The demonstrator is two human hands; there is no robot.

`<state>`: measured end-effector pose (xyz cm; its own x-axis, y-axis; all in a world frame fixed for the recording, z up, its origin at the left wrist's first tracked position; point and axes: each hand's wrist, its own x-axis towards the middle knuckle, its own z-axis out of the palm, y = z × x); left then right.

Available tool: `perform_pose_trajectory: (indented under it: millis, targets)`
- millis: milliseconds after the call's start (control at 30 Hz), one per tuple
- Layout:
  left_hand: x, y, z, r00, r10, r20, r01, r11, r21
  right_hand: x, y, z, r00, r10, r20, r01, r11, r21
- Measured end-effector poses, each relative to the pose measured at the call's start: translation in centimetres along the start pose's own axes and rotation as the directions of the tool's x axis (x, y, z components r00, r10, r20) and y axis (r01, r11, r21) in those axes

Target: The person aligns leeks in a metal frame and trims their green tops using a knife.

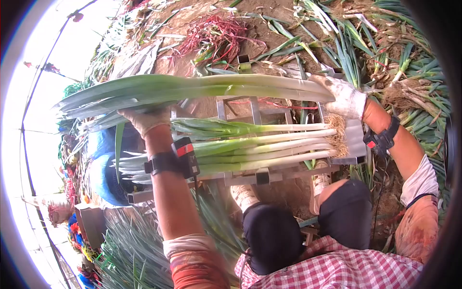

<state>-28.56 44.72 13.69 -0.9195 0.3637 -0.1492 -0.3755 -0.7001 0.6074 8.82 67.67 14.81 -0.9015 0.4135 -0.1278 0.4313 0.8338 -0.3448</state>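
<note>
Several long green onions [216, 89] are held up level across the view, green leaves to the left and white ends to the right. My gloved left hand [147, 120] is closed under their leafy part, its fingers partly hidden behind the leaves. At the white end, my gloved right hand [342, 96] grips the stalks. Just below them, more green onions [269, 149] lie side by side on a metal rack [255, 111], their hairy roots [340, 136] lined up at the right.
Red ties [216, 36] lie tangled on the soil at the back. Loose green onions [414, 106] are heaped along the right. A pile of leafy green onions [130, 241] sits at lower left, near a blue rounded thing [103, 173]. My knees [272, 236] are close before the rack.
</note>
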Motion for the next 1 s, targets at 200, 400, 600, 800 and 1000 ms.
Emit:
perform_pose_trajectory:
  millis: [200, 400, 600, 800, 1000]
  targets:
    - [2.3, -5.0, -3.5, 0.992, -0.107, -0.067, 0.104, 0.993, -0.052, 2.4, 1.9, 2.1, 0.992, 0.072, 0.104, -0.077, 0.996, 0.046]
    - [2.4, -8.9, -7.8, 0.94, -0.341, -0.012, 0.34, 0.94, -0.023, 4.0, 4.1, 4.5, 0.981, 0.098, 0.168, -0.097, 0.995, -0.013]
    - [2.5, -8.9, -9.9, 0.897, -0.415, -0.15, 0.438, 0.88, 0.183, 4.2, 5.4, 5.6, 0.978, 0.079, 0.191, -0.065, 0.995, -0.079]
    - [1.0, -8.9, -10.4, 0.864, -0.471, -0.175, 0.279, 0.16, 0.947, 5.0, 5.1, 6.1, 0.95, 0.14, 0.278, -0.078, 0.972, -0.223]
    - [-5.4, -9.8, -6.4, 0.714, -0.693, 0.099, -0.567, -0.49, 0.662, 7.0, 5.0, 7.7, 0.879, 0.207, 0.43, -0.061, 0.942, -0.33]
